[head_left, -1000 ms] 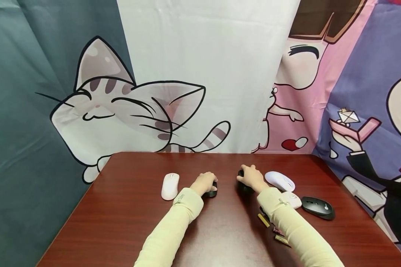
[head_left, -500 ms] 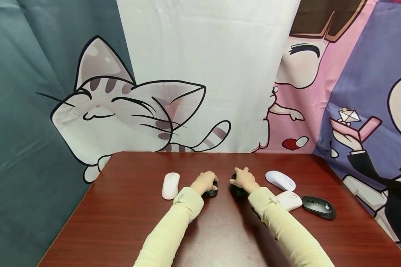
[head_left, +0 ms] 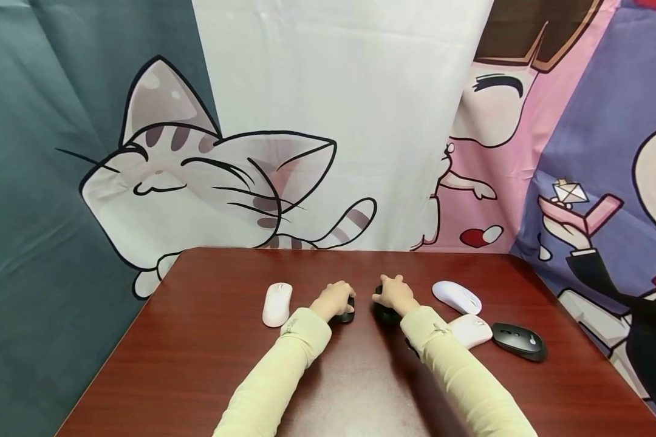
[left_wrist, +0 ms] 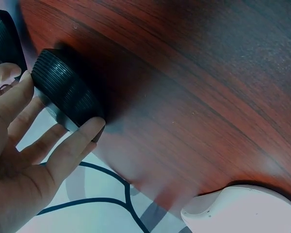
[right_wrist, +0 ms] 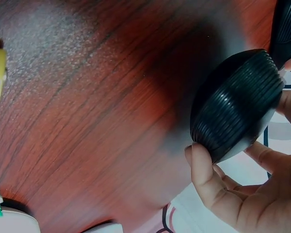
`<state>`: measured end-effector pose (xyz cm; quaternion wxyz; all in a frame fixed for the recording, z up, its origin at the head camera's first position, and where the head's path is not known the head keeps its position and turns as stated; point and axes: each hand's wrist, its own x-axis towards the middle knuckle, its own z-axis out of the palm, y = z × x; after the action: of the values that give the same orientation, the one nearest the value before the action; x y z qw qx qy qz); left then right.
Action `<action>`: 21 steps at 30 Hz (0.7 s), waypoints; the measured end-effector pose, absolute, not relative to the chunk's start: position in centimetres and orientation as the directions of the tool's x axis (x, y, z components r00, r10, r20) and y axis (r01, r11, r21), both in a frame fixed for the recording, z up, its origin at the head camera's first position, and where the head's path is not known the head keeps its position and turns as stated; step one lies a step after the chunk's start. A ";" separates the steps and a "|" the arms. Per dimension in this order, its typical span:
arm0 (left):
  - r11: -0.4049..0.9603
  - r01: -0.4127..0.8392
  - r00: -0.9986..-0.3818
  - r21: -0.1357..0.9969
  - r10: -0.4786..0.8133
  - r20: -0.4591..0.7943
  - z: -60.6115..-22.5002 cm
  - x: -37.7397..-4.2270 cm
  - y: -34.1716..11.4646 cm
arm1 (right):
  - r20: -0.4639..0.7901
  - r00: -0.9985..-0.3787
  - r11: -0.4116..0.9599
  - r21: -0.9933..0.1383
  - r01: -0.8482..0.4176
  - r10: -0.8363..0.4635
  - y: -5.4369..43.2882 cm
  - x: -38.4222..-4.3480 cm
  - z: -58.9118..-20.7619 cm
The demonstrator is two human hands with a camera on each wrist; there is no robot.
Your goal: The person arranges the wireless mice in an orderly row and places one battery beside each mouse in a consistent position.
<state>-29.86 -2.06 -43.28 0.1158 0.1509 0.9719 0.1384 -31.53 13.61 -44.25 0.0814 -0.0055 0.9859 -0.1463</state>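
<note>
Left hand (head_left: pixel 333 300) grips black mouse (left_wrist: pixel 65 90) between thumb and fingers; right hand (head_left: pixel 396 296) grips second black mouse (right_wrist: pixel 237 104) likewise. Mice near each other, apart, toward far part of table (head_left: pixel 218 352); base contact unclear. Judged step: aligning pair. Advise light grip, level bases, matched angles.

Head view looks forward and down over the table (head_left: pixel 186 364); close wrist views share both black mice (left_wrist: pixel 68 90)

glossy reddish-brown table (head_left: pixel 186 370), creased cloth backdrop (head_left: pixel 339 73) in teal, white, pink and purple, printed cartoon cat (head_left: pixel 197 206)
</note>
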 end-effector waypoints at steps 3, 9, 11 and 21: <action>0.920 0.261 -0.929 0.294 0.322 -0.182 -43.4 -29.9 -2.1 | -0.144 -0.989 0.962 -0.274 0.001 -0.040 14.0 -32.8 -45.8; 0.923 0.264 -0.931 0.281 0.320 -0.174 -43.6 -29.9 -2.1 | -0.166 -0.986 0.964 -0.265 0.012 -0.034 14.1 -33.0 -45.8; 0.924 0.258 -0.934 0.284 0.314 -0.172 -43.6 -30.0 -2.1 | -0.201 -0.979 0.960 -0.279 0.036 -0.022 13.6 -32.1 -44.4; 0.911 0.254 -0.944 0.324 0.306 -0.120 -43.9 -29.8 -2.0 | -0.191 -0.981 0.959 -0.281 0.035 -0.020 13.6 -31.4 -44.5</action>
<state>-29.77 -1.96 -43.92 0.0846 0.1437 0.9739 0.1541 -31.38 13.56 -44.49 0.0963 0.0040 0.9850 -0.1431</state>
